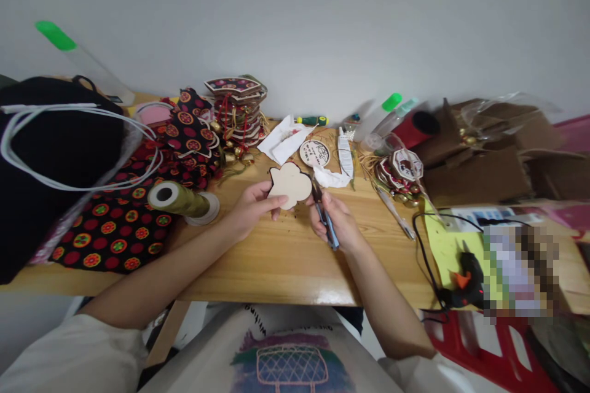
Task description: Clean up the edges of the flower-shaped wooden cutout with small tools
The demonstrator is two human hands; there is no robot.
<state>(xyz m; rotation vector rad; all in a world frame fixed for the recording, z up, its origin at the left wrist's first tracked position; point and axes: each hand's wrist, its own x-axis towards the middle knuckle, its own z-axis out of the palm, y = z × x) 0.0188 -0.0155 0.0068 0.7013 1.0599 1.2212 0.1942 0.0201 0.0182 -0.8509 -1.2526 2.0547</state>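
Note:
A pale, flat wooden cutout [289, 186] with a curvy outline and a thin dark edge is pinched in my left hand [258, 207], the thumb lying on its face. My right hand [338, 221] is wrapped around blue-handled pliers [328, 225]. Their dark jaws meet the cutout's right edge; whether they grip it I cannot tell. Just behind, a round white disc [315, 153] with black lettering and a line drawing lies beside crumpled white paper [284, 140] and a squeezed white tube [345, 153].
Left are patterned black fabric [117, 221], a spool of olive thread [177, 198], a white cable [32, 163] and stacked fabric-covered pieces [237, 104]. On the right lie a pen [399, 215], a bell-trimmed stack [405, 166], cardboard boxes [474, 172] and a black glue gun [468, 282] with its cord.

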